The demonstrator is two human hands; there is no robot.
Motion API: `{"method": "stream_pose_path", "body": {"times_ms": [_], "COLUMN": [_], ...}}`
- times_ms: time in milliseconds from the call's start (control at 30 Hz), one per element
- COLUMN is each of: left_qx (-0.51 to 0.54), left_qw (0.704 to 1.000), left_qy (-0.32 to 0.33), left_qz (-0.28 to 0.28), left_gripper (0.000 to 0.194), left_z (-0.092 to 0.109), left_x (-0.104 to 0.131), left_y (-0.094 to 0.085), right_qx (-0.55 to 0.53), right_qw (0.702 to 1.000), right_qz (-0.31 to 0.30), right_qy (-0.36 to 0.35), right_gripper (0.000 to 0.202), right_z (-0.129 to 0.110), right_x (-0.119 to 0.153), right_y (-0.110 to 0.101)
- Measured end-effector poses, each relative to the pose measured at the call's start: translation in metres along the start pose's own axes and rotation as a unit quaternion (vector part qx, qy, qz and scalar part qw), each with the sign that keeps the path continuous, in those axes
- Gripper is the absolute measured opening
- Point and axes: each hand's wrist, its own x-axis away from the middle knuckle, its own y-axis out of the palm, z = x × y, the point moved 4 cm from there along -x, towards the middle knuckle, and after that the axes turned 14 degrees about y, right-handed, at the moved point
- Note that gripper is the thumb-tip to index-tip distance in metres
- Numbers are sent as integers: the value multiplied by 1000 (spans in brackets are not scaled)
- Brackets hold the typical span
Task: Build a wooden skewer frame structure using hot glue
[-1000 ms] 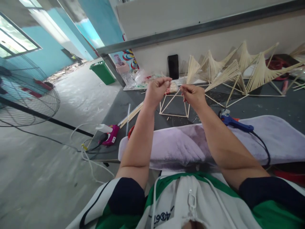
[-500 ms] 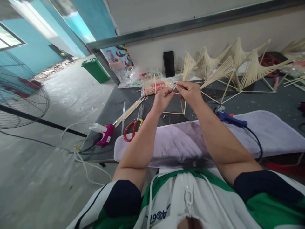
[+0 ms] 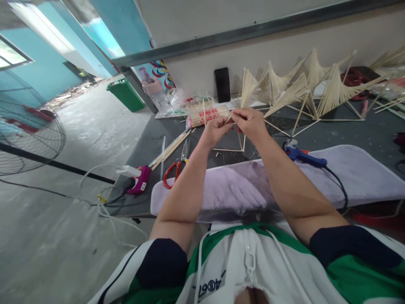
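Both of my hands meet above the dark table, in front of the phone. My left hand [image 3: 215, 130] and my right hand [image 3: 251, 122] pinch the thin wooden sticks [image 3: 228, 118] of a small frame where they come together. The lower part of this stick frame [image 3: 243, 143] shows beneath my hands, with a corner near the tabletop. My fingers hide part of the joint. Just behind my left hand lies a wrapped bundle of sticks [image 3: 207, 115]. Red-handled scissors [image 3: 172, 175] lie beside my left forearm.
A blue glue gun [image 3: 305, 158] rests on the pale purple cloth [image 3: 363, 173], right of my right forearm. Fan-shaped stick structures [image 3: 335, 90] stand at the back right. A black phone [image 3: 222, 84] leans on the wall. A magenta power adapter [image 3: 141, 179] sits at the left edge.
The view has shifted slightly. My hands remain together at the frame, with small changes in their finger positions and in the angle of the sticks.
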Motion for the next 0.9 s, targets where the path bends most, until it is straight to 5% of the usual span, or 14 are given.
{"method": "stream_pose_path", "body": {"times_ms": [300,900], "left_qx": [15,-5], "left_qw": [999,997], "left_qy": [-13,-43], "left_qz": [-27,-63], "left_gripper": [13,35], "left_z": [-1,0], "left_x": [-12,-18], "left_y": [1,-2], "right_qx": [23,28], "right_qw": [998,995], "right_qz": [32,36], "right_qy": [-57,-89], "right_gripper": [13,14], "right_z": [3,4], "right_x": [-4,-4], "right_y": [0,-1]}}
